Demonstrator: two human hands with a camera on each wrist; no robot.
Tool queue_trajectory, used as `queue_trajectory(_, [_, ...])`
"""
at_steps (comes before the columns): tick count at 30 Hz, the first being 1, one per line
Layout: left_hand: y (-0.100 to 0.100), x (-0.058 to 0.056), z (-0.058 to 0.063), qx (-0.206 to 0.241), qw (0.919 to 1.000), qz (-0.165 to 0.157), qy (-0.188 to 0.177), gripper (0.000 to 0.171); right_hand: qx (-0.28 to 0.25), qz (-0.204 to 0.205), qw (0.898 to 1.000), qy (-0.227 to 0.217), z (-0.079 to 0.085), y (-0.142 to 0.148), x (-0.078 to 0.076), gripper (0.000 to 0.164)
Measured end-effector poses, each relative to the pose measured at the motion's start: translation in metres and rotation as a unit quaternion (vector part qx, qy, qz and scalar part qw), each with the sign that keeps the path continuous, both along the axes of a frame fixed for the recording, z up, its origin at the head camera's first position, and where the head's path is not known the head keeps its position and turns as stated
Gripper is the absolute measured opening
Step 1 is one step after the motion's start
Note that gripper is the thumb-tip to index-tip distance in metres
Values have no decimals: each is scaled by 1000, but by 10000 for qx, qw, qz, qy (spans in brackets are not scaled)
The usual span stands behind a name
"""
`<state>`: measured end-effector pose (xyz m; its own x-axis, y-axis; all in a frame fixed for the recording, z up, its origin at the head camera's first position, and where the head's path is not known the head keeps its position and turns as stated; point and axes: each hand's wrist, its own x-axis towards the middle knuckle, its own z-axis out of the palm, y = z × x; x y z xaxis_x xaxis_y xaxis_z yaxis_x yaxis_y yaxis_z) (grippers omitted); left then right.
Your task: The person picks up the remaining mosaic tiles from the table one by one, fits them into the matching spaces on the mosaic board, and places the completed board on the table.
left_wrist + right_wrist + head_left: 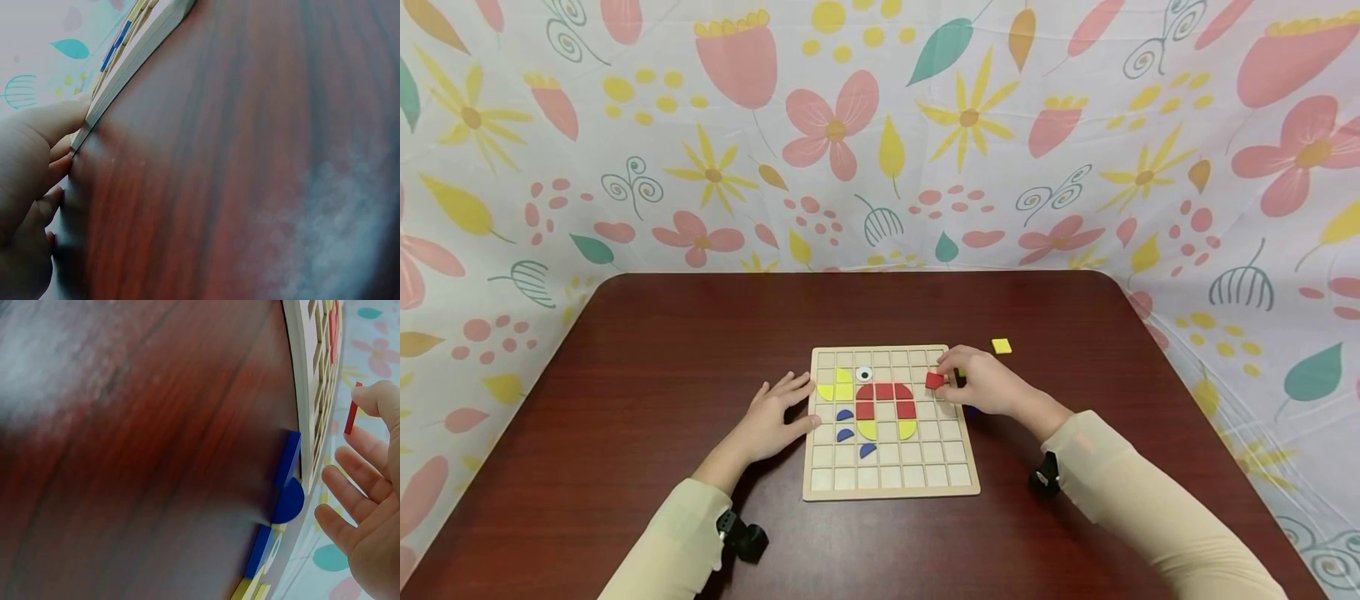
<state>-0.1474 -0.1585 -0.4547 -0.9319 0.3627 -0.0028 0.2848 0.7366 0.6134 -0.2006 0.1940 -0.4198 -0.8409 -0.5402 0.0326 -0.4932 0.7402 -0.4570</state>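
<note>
The red square tile (pixel 934 381) is in the right hand (pixel 988 383), whose grip is narrow, pinching it between thumb and forefinger over the right side of the wooden grid board (pixel 891 494); the other fingers spread loosely. The left hand (pixel 767 425) lies at the board's left edge, its grip wide, fingers apart and thumb touching the rim. On the board I see an arch of red pieces (pixel 884 391) with a rounded yellow piece (pixel 907 430) at the foot of each leg, an eye disc (pixel 864 374) above it, a yellow cluster (pixel 844 392) to its left and three blue half-circles (pixel 846 435) lower down. A yellow square (pixel 1002 346) lies on the tabletop (pixel 625 417) beyond the right hand, and several blue pieces (pixel 289 501) sit just beside the board's right edge. Behind hangs a flower-printed cloth (pixel 835 208).
</note>
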Motion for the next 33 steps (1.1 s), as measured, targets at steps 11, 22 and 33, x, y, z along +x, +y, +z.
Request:
queue_trajectory(11, [-1,0,-4,24,10000,-22,47,62,-32,267,9996,84,-2,-11,4,26])
queue_trajectory(22, [-1,0,-4,81,10000,-16,52,62,-58,434,9984,350,-1,-17,7,26])
queue_trajectory(33, [-1,-1,-3,64,10000,-13,38,62,-172,426,9988,178,-1,-27,8,26])
